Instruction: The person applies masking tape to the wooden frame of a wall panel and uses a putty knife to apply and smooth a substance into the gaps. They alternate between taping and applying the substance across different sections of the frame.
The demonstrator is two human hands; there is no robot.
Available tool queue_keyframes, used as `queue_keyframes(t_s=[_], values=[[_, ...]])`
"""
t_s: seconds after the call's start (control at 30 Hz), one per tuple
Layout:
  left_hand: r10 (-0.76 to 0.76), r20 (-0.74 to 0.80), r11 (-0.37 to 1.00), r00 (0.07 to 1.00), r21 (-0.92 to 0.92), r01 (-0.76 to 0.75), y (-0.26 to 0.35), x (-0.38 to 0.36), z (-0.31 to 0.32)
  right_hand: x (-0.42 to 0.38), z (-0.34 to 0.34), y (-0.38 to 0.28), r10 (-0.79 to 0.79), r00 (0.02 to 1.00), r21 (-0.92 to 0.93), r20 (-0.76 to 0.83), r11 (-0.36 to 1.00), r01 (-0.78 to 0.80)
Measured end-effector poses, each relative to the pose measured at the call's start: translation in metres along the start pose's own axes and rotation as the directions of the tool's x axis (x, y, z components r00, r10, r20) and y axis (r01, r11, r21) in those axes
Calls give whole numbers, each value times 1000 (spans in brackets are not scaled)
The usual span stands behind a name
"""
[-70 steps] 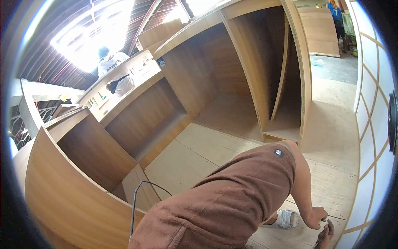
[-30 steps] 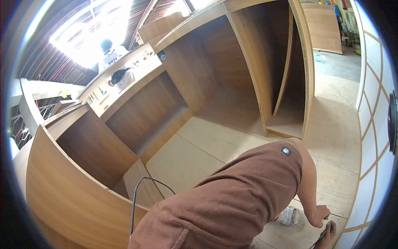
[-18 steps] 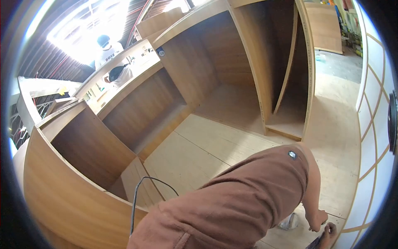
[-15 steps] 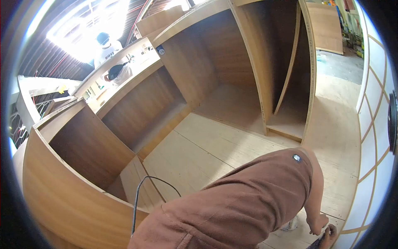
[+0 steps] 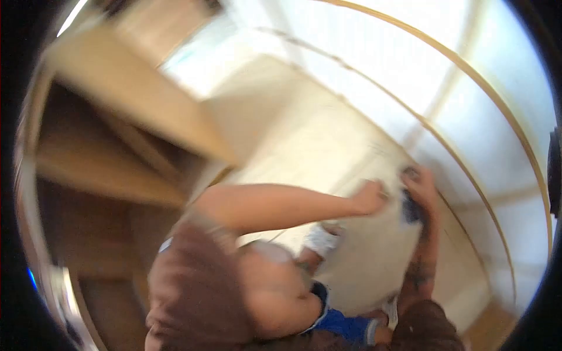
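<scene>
Down by the curved panel wall, the right hand (image 5: 420,188) closes around a small dark object (image 5: 411,209), too blurred to name, and presses it toward the pale plywood floor (image 5: 328,140); the left hand (image 5: 370,198) sits just beside it in a loose fist, knuckles on or just above the boards, though I cannot tell whether it grips anything. Judging by how one hand covers it, the dark object is probably light and stiff, best held around its middle with the fingers wrapped, as they are now. Beyond the right hand, thin wooden trim strips (image 5: 468,70) arc along the white panel wall (image 5: 410,52), so there is little room on that side and a careless swing could knock the strips. Nearer the body than the left hand lies a foot in a pale sandal (image 5: 321,238). Past the left forearm the floor opens wider, up to the brown cabinet carcass (image 5: 99,140) well apart from both hands.
</scene>
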State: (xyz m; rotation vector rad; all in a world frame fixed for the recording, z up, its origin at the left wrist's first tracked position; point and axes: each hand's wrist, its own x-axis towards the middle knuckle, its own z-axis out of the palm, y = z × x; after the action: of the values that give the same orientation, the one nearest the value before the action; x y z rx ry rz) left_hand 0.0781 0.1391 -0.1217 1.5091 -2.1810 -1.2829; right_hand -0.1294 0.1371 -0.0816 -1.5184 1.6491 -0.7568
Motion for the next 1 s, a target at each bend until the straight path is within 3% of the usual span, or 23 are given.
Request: queue_keyframes(t_s=[0.03,0.07,0.13,0.2,0.37,0.5,0.57,0.6,0.67,0.77,0.93,1.0], values=[[-134,20,977,991,-162,136,24,-2,-19,-2,-11,-10,49,998,20,-37,999,-48],[-42,46,996,998,-73,46,20,13,-19,6,-14,18,-118,984,-103,-136,989,104],[143,99,990,985,3,-144,36,27,-32,0,-35,12,-191,950,-63,-249,982,181],[69,255,993,965,-111,-42,53,42,-37,-6,-51,13,-67,957,-72,-284,996,49],[161,241,986,957,-77,-146,54,61,-18,-17,-51,9,-45,920,-120,-390,993,-2],[99,290,995,952,-58,-86,48,81,4,-17,-27,34,-35,880,-89,-473,996,-8],[64,374,956,925,-289,51,45,89,8,-19,-20,27,26,797,-45,-603,997,-67],[58,381,951,923,-302,65,42,92,9,-20,-15,28,34,805,-51,-592,995,-80],[119,272,988,955,-125,-88,35,107,16,-18,-11,33,161,756,51,-635,985,-167],[74,250,990,965,-133,-42,26,122,25,-15,-4,41,179,760,2,-625,974,-228],[56,350,983,935,-182,9,27,124,27,-36,3,47,180,768,55,-614,981,-186],[124,468,989,875,-128,-72,30,124,26,-48,5,47,274,740,113,-614,959,-262]])
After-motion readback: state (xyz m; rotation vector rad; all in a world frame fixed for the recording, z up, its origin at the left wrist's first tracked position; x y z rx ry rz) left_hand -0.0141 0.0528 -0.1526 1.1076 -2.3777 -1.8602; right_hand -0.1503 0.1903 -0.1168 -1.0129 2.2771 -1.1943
